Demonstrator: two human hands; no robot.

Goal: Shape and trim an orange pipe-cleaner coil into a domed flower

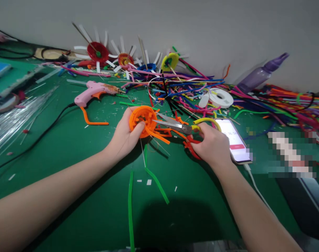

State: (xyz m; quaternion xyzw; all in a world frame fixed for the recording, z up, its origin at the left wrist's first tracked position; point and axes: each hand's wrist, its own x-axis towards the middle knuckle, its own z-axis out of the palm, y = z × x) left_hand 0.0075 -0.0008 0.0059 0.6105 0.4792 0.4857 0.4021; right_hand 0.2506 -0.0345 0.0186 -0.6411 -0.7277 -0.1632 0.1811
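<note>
Near the middle of the view, my left hand [128, 132] grips a round orange piece [148, 111] made of coiled fuzzy stems, its thumb pressed on the inside. Loose orange ends stick out to the right, and thin strands hang below. In my right hand [213, 145] is a pair of scissors [186, 128] with red and yellow handles. The blades are parted and point left, their tips at the right rim of the orange piece. Green stems [131, 210] lie on the table below my left hand.
A pink glue gun [92, 92] with a cord lies left on the green table [96, 210]. Round coloured pieces with white strips and a heap of fuzzy stems [191, 84] line the wall. At right are a lit phone [231, 140], white tape roll [221, 98] and purple bottle [256, 77].
</note>
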